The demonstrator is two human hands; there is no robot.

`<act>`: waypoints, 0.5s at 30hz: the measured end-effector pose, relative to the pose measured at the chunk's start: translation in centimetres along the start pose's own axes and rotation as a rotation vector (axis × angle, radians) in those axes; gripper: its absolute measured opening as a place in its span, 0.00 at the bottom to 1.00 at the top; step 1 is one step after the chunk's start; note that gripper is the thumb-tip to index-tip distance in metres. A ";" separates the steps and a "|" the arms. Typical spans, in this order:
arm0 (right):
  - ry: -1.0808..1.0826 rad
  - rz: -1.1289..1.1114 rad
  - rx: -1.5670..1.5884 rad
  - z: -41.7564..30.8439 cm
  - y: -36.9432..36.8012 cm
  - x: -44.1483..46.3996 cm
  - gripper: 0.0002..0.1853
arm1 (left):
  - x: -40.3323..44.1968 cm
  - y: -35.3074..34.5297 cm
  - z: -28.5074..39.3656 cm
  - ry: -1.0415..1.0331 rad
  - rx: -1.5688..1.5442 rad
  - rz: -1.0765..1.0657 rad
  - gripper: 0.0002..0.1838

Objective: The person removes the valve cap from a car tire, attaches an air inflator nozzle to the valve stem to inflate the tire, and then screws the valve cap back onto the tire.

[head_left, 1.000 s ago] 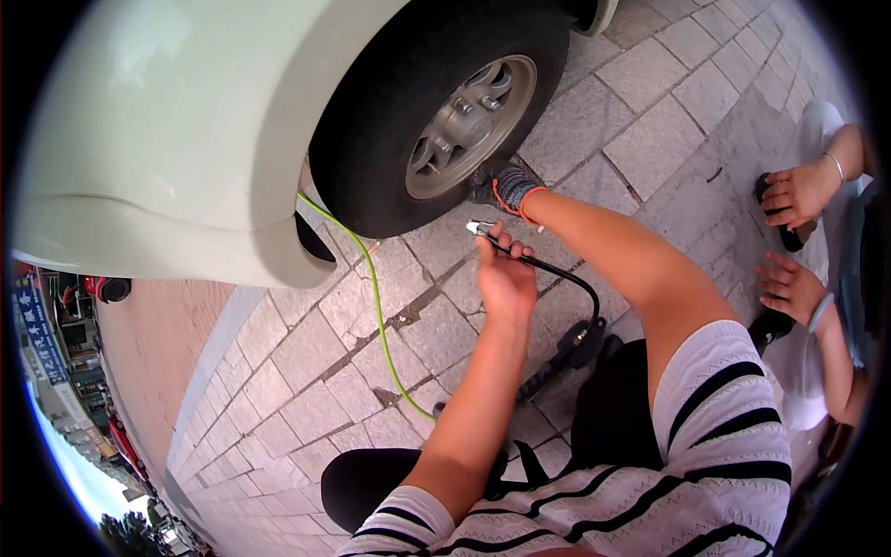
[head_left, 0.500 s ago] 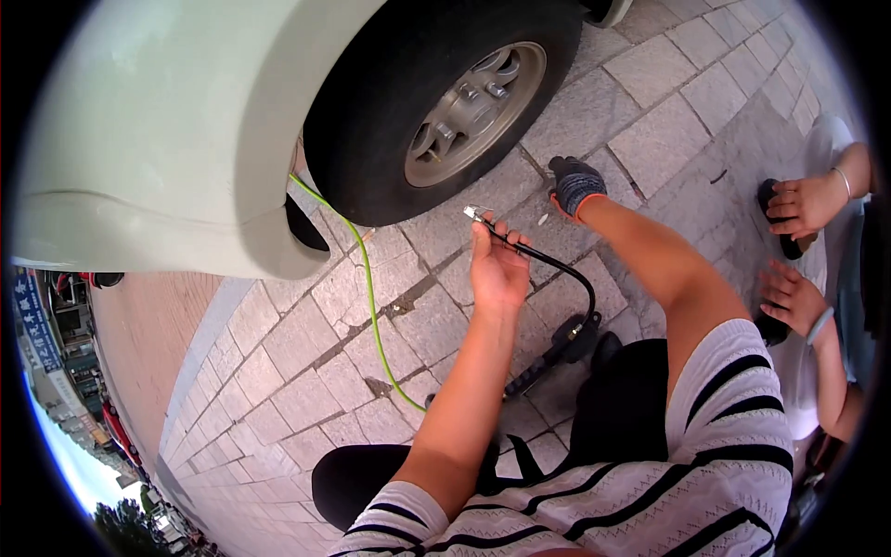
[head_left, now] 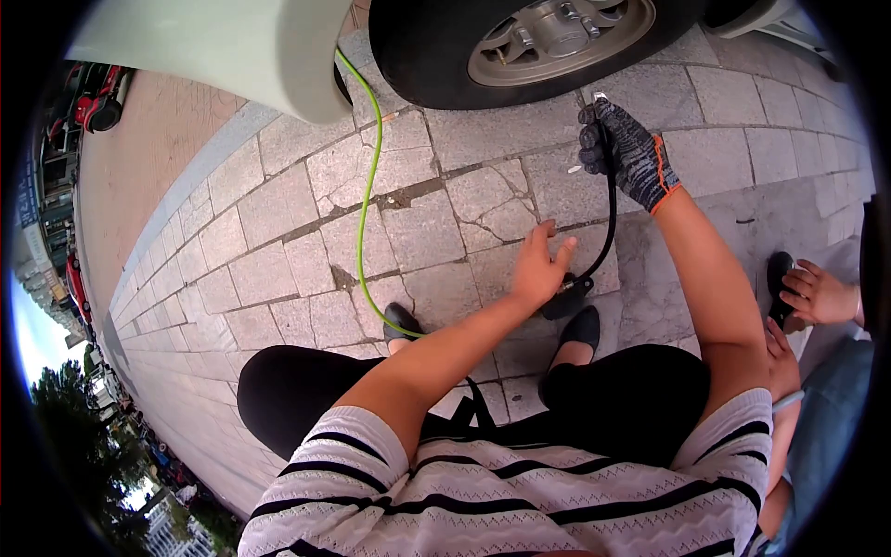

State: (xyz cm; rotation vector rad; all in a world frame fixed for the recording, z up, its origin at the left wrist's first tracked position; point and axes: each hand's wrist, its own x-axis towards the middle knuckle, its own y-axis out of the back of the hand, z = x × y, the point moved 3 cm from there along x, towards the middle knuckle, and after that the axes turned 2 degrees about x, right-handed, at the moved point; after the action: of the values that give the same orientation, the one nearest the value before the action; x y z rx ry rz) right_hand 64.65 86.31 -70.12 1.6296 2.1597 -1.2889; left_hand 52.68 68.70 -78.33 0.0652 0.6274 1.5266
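My right hand (head_left: 629,153), in a grey knit glove with an orange cuff, is closed around the end of a black tire inflator hose (head_left: 610,218). The metal air chuck (head_left: 600,97) sticks out past the fingers, just below the tire (head_left: 418,79) and apart from it. My left hand (head_left: 541,269) is bare, its fingers spread with nothing in them, beside the lower part of the hose. Under it the inflator's black gauge end (head_left: 568,299) shows low between my feet; my left forearm hides the rest.
A light green air hose (head_left: 365,200) runs from under the white car body (head_left: 213,46) toward my feet. The spoked wheel (head_left: 557,37) is overhead in view. Another person's hands (head_left: 821,292) are at the right. Paving stones (head_left: 408,232) cover the ground.
The hose end has passed from my left hand to my gloved right hand, which is now closed on it. My left hand has drawn back and opened. The view has shifted.
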 end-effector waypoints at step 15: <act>0.468 0.527 0.426 -6.5 6.0 0.7 0.17 | 1.8 11.2 1.2 -0.318 0.635 -0.596 0.39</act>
State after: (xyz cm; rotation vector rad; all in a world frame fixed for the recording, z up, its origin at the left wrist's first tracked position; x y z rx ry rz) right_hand 71.76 91.60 -69.68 2.6647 1.5021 -1.3440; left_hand 42.95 71.67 -73.22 0.5452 0.7666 0.6843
